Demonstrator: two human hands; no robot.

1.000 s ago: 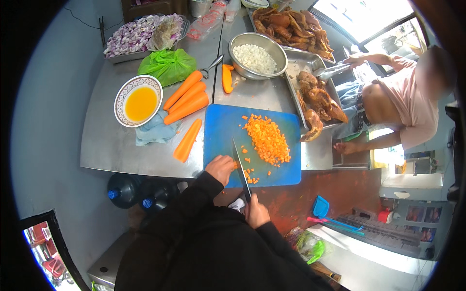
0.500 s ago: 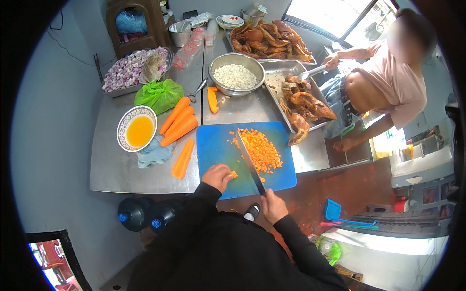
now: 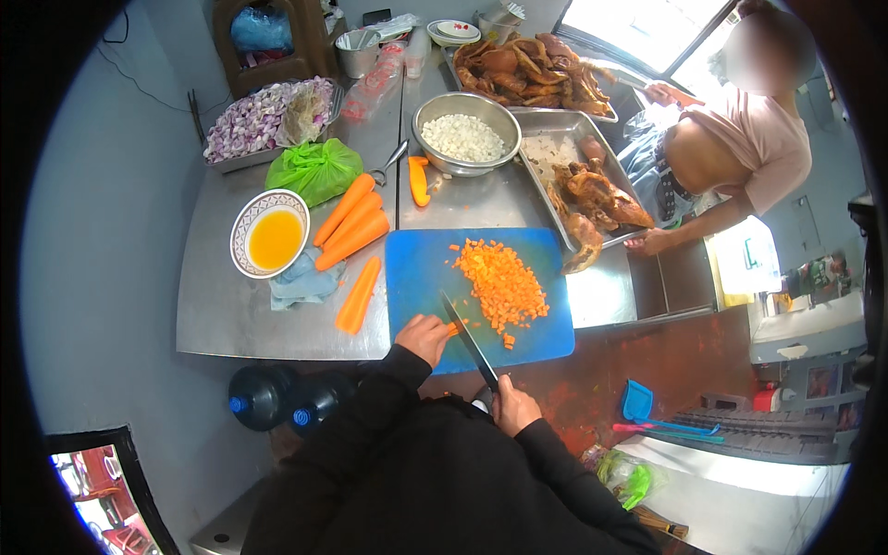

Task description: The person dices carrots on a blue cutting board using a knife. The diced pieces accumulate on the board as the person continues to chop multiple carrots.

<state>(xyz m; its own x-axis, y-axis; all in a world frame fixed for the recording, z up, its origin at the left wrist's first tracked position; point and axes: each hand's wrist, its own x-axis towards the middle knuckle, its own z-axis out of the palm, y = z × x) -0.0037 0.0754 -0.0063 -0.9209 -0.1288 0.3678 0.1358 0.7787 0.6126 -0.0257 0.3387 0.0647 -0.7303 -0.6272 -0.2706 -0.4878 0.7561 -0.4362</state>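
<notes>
My right hand [image 3: 516, 407] is closed round the dark handle of a knife [image 3: 473, 345], its blade slanting up and left over a blue cutting board [image 3: 421, 264]. Against the blade's left side, my left hand [image 3: 425, 339] pinches a small piece of carrot [image 3: 452, 328] on the board. A heap of diced carrot [image 3: 502, 285] lies to the right of the knife. Left of the board rest several peeled carrots [image 3: 356, 239] and a cut carrot length [image 3: 359, 296].
A bowl of orange liquid [image 3: 275, 239] stands by a blue cloth [image 3: 308, 282]. Behind are a green bag [image 3: 314, 172], chopped onion [image 3: 259, 125], a steel bowl [image 3: 504, 162], a peeler [image 3: 388, 165] and meat trays [image 3: 610, 153]. At the right, a co-worker [image 3: 768, 139] touches the nearer tray.
The knife has drawn back toward me and left, from the diced heap to the carrot piece at my left fingers. The co-worker's tool moved to the far tray, one hand to the nearer tray.
</notes>
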